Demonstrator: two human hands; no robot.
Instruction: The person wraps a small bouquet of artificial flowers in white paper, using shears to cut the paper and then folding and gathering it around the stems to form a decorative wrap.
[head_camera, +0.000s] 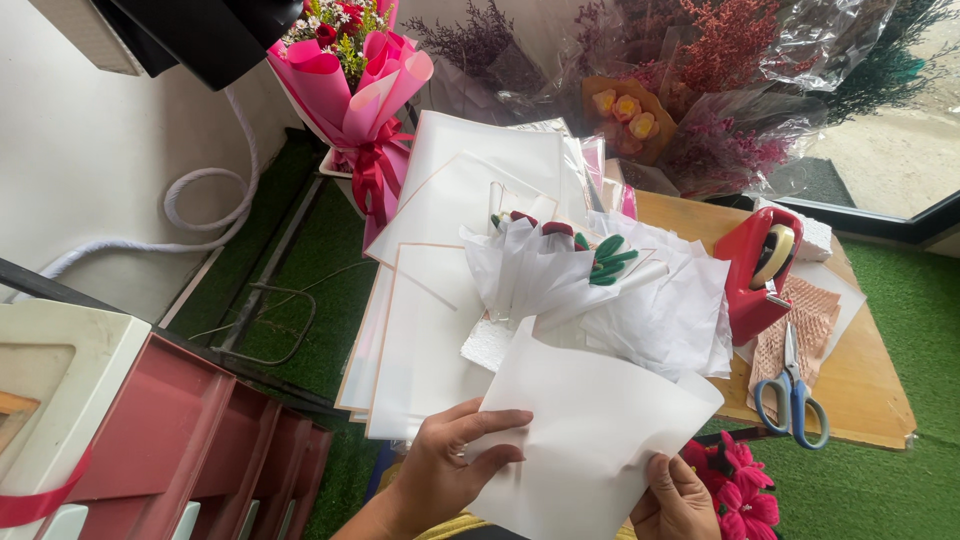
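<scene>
left hand and right hand, fingers curled, both grip the white wrapping sheet around a small bouquet above the wooden table.

You stood over a wooden table; green turf lay around it, a white wall left of it, a daylit window behind it.

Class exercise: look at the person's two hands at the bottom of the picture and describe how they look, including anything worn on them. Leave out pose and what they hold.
Both are bare: the left hand and the right hand wear no gloves, and no rings, watch or bracelet can be seen. The left forearm is uncovered as far as the frame shows, with no sleeve. Only the right hand itself is in view, so a sleeve there cannot be judged. The fingernails look short and unpainted.
</scene>
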